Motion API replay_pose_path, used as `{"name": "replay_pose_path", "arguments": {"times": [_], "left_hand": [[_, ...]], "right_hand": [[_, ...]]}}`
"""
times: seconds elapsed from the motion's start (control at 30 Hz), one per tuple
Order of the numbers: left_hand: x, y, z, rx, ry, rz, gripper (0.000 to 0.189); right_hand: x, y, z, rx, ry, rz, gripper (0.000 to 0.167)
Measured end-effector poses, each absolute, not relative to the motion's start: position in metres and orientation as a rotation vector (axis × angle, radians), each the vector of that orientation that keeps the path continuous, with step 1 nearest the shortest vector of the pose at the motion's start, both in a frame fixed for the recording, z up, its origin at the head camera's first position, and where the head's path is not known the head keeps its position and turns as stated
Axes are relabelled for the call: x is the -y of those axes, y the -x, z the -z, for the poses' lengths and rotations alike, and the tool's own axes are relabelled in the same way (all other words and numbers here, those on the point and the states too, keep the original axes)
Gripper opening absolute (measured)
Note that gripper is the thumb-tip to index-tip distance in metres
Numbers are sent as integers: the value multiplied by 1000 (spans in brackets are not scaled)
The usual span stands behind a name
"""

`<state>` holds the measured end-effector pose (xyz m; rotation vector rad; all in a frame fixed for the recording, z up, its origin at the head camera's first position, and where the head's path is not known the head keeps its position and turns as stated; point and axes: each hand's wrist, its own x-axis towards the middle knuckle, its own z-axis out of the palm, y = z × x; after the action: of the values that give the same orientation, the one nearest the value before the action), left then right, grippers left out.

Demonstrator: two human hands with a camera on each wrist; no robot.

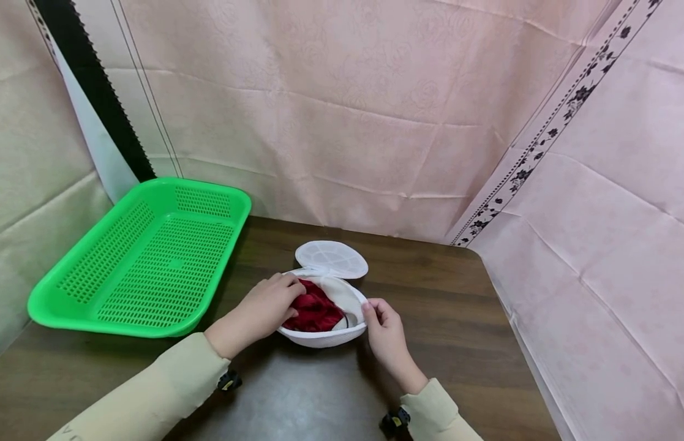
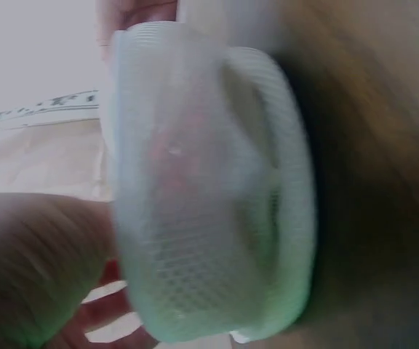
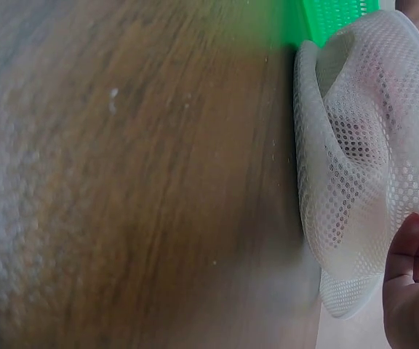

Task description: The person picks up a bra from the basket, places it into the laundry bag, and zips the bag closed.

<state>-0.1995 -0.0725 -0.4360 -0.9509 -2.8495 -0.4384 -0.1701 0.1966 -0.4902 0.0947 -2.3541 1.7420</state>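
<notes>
A white mesh laundry bag [image 1: 322, 340] stands on the table with its round lid [image 1: 332, 258] folded back behind it. Inside lies a bunched dark red satiny cloth [image 1: 315, 311]. Over the bag's left rim reaches my left hand [image 1: 266, 307], thumb and fingers curled on the red cloth; the bag's mesh wall hides part of those fingers in the left wrist view. At the right rim my right hand [image 1: 387, 334] pinches the edge between thumb and fingers. In the right wrist view the mesh side looks creased and dented inward.
A large green plastic basket [image 1: 173, 263] with perforated walls stands to the left, close to my left forearm. The brown wooden table [image 1: 430, 306] ends at a light cloth curtain [image 1: 342, 110] behind and at the right.
</notes>
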Motion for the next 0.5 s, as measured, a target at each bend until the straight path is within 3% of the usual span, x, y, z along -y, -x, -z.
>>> {"name": "replay_pose_path", "arguments": {"times": [0.13,0.5], "left_hand": [[71,203,449,2740,970,467,43],[64,207,456,2835,1018,411,9]], "right_hand": [[-197,170,490,2359,-91,-1741,14],[-196,170,492,2345,-109,-1753,14]]}}
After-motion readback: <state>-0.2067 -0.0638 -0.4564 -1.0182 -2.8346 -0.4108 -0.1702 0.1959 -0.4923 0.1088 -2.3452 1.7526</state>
